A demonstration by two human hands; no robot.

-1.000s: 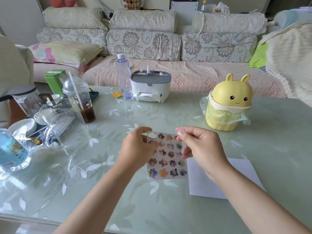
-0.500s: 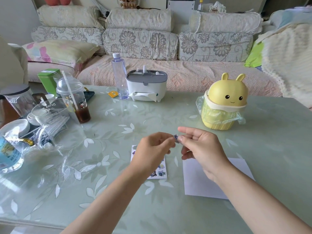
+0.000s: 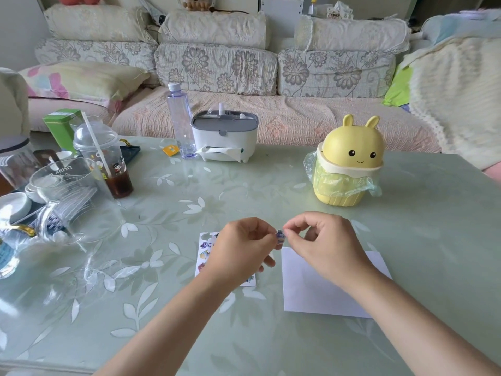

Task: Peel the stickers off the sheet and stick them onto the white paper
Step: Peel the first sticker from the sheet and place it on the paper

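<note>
A small bluish sticker (image 3: 280,237) is held in the air between both hands, above the table. My left hand (image 3: 241,251) pinches its left edge and my right hand (image 3: 322,245) pinches its right edge with thumb and forefinger. The sticker sheet (image 3: 204,252) lies flat on the table under my left hand, which hides most of it; several colourful stickers show along its left side. The white paper (image 3: 306,289) lies to the right of the sheet, partly under my right wrist, and its visible part is blank.
A yellow bunny-shaped bin (image 3: 348,166) with a plastic liner stands behind the paper. A tissue box (image 3: 225,137) and a clear bottle (image 3: 180,120) stand at the table's (image 3: 162,308) far edge. Cups, glass jars and bowls (image 3: 67,180) crowd the left side.
The sheet, held up in both hands a second ago, now lies on the table. One sticker has come off it and both hands hold it between them.
</note>
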